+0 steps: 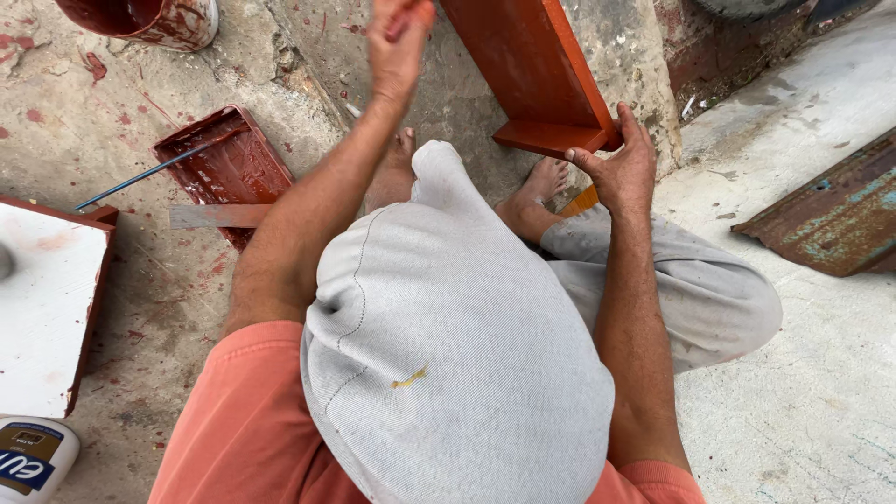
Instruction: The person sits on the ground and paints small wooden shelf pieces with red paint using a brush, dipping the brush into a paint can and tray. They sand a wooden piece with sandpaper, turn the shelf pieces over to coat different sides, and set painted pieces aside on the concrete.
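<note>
Squatting on the concrete floor [803, 392], I have my knees in grey trousers [448, 355] filling most of what I see, with both bare feet down between them. A red-painted beam [532, 65] rises away from me at the top, its lower flange end just above my right foot. My right hand [623, 168] holds that end, thumb on top and fingers [597, 163] wrapped under the flange edge, clamped on the beam. My left hand [397, 42] is raised near the top, just left of the beam, fingers closed together around something thin and reddish that I cannot make out. A white board [42, 308] with red edges lies far left. A rusty metal piece [831, 219] with patches of blue-green lies on the right, well apart from the beam. Left of my left arm sits a red paint tray [229, 163] with a thin blue rod [140, 175] resting across it and a flat grey strip [215, 217] beside it. A paint-smeared bucket [159, 19] stands at the top left, and a white bottle [33, 459] shows at the bottom left corner.
</note>
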